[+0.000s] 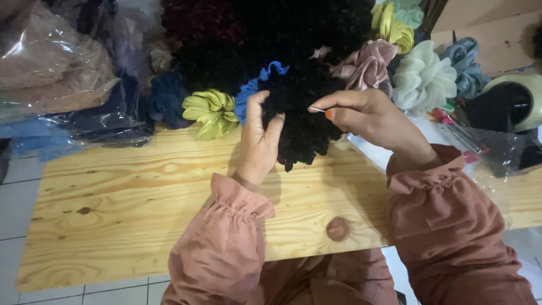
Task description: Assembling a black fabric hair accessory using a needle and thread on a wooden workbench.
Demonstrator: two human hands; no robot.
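Observation:
A black ruffled fabric scrunchie is held up over the far edge of a pale wooden board. My left hand grips its left side, thumb and fingers around the fabric. My right hand pinches a thin metal needle between thumb and forefinger, its tip at the black fabric. Both arms wear dusty pink sleeves with gathered cuffs.
Behind lie many scrunchies: yellow-green, blue, pink satin, white, grey-blue, dark ones at the back. Clear plastic bags of fabric sit far left. A tape roll and plastic wrap lie at right. Tiled floor lies below.

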